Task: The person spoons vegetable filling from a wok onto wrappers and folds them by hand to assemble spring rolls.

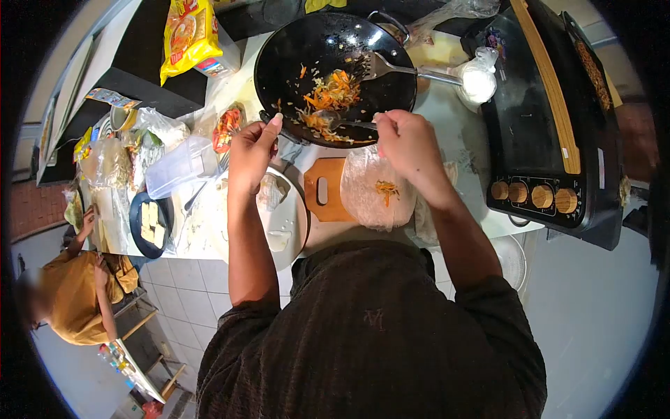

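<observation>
A black wok [293,56] holds a small heap of shredded orange and pale vegetables [335,89]. My left hand [252,150] is closed around the wok's near-left handle. In my right hand [412,143], the fingers are pinched on the handle of a metal spoon [356,124], whose bowl rests among the vegetables near the wok's close rim. A slotted metal spatula [380,66] leans in the wok, its handle reaching over the right rim. Below my right hand, a thin, pale, round wrapper [366,206] overlaps a wooden board [322,167], with some shredded filling [386,188] on it.
On the right stands a black griddle [520,140] with wooden knobs. A white bundle in plastic [478,82] sits beside the wok. To the left are a plastic container [183,166], a dark plate of pale rolls [143,244] and a yellow packet [188,35]. Another person [80,297] sits far left.
</observation>
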`<action>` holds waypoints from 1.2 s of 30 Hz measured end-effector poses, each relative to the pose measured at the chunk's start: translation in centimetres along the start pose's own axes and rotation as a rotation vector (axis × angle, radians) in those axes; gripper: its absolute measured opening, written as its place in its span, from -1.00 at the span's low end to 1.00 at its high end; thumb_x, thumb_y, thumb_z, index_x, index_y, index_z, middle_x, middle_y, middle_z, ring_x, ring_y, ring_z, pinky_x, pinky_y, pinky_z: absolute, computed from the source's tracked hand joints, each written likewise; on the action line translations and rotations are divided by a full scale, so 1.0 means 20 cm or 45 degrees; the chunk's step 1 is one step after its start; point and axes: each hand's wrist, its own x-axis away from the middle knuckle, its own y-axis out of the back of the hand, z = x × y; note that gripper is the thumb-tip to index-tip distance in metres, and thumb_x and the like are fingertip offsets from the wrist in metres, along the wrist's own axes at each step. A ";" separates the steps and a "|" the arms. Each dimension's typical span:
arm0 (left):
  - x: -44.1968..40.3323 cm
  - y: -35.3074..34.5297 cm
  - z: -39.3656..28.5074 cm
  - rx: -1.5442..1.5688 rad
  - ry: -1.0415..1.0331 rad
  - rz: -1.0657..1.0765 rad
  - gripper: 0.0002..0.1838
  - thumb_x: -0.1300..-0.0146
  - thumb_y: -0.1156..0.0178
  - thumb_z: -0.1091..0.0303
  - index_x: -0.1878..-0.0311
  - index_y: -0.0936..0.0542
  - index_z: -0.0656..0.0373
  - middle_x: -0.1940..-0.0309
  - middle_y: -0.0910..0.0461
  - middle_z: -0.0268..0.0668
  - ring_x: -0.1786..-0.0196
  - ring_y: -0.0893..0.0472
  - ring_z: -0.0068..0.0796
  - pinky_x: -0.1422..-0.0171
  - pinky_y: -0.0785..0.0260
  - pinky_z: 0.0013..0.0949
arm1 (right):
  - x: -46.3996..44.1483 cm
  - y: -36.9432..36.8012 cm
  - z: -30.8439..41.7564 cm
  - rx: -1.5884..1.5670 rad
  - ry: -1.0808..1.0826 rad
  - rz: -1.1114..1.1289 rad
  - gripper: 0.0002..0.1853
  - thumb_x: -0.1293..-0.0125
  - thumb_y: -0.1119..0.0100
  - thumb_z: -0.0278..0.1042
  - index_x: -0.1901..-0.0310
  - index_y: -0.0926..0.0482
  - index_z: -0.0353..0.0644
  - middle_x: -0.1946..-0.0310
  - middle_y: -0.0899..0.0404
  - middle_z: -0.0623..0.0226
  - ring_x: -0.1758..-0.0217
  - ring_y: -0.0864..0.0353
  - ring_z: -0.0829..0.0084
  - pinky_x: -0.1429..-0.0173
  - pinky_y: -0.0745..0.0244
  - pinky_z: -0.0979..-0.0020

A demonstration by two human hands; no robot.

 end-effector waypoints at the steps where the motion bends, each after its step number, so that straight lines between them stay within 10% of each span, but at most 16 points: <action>1: 0.00 0.00 0.00 -0.006 0.002 0.003 -0.59 -0.40 -0.27 0.10 0.52 -0.50 0.13 0.65 -0.40 -0.51 0.59 -0.30 -0.73 0.47 -0.10 -0.54 | -0.01 -0.04 -0.02 0.022 0.056 -0.032 -0.62 -0.44 -0.05 -0.21 0.46 -0.61 -0.29 0.69 -0.59 0.15 0.53 -0.70 0.15 0.33 -0.56 0.17; 4: 0.00 0.01 0.01 -0.012 0.003 0.014 -0.59 -0.40 -0.27 0.11 0.53 -0.50 0.13 0.65 -0.40 -0.51 0.58 -0.30 -0.73 0.47 -0.11 -0.54 | -0.02 -0.09 -0.04 -0.072 -0.047 0.019 -0.68 -0.47 -0.08 -0.22 0.32 -0.64 -0.29 0.69 -0.56 0.36 0.62 -0.52 0.58 0.45 -0.41 0.44; 16: 0.00 0.03 0.03 0.012 0.018 0.028 -0.58 -0.41 -0.27 0.11 0.52 -0.49 0.14 0.64 -0.42 -0.48 0.58 -0.33 -0.71 0.47 -0.15 -0.52 | -0.11 -0.19 -0.18 -0.971 -0.443 0.210 -0.71 -0.50 -0.10 -0.22 0.08 -0.60 -0.34 0.55 -0.55 0.34 0.59 -0.37 0.62 0.48 -0.28 0.53; 36: 0.00 0.02 0.06 0.040 -0.016 -0.095 -0.58 -0.40 -0.26 0.03 0.51 -0.50 0.08 0.62 -0.41 -0.51 0.58 -0.32 -0.74 0.48 -0.10 -0.56 | 0.44 0.53 -0.46 -0.855 -0.491 -0.036 -0.72 -0.50 -0.14 -0.18 0.07 -0.66 -0.26 0.56 -0.49 0.47 0.56 -0.32 0.67 0.46 -0.19 0.56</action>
